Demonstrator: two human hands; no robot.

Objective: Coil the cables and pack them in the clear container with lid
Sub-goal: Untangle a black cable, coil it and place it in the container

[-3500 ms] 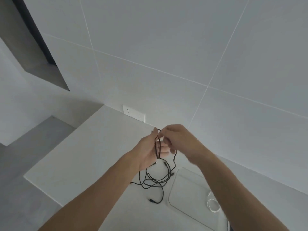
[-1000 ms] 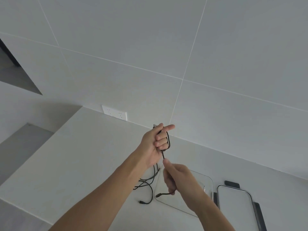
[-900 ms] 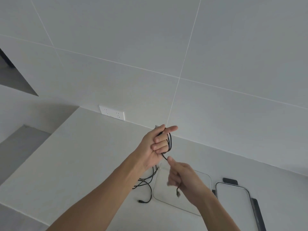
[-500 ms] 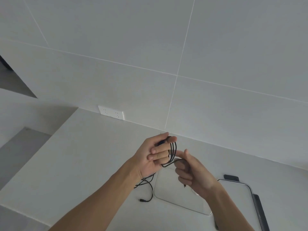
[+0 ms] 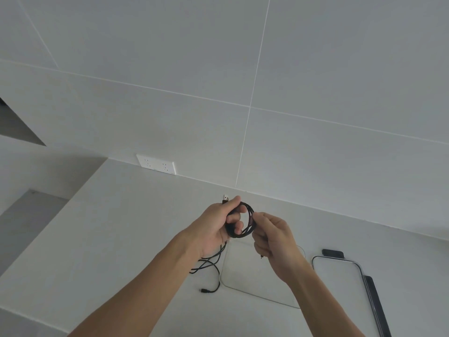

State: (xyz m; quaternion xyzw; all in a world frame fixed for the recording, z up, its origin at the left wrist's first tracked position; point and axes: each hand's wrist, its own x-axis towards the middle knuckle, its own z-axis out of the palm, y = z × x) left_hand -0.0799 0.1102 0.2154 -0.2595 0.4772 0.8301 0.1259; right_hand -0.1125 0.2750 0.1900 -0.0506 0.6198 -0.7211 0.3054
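A black cable coil (image 5: 247,222) is wound into a small ring around the fingers of my left hand (image 5: 218,226), which grips it above the counter; a USB plug sticks up past the thumb. My right hand (image 5: 272,235) pinches the coil's right side. Another loose black cable (image 5: 211,268) lies tangled on the counter under my left wrist. The clear container (image 5: 239,271) sits below my hands, partly hidden by my right arm. Its lid (image 5: 340,278), with black clips, lies to the right.
A white counter (image 5: 121,239) runs along a grey tiled wall. A white double socket (image 5: 156,164) sits low on the wall at the left. The counter's left edge drops to a lower grey step.
My right hand wound the hanging tail of the black cable up onto my left fingers. The coil is now a full ring and the right hand has risen to pinch it.
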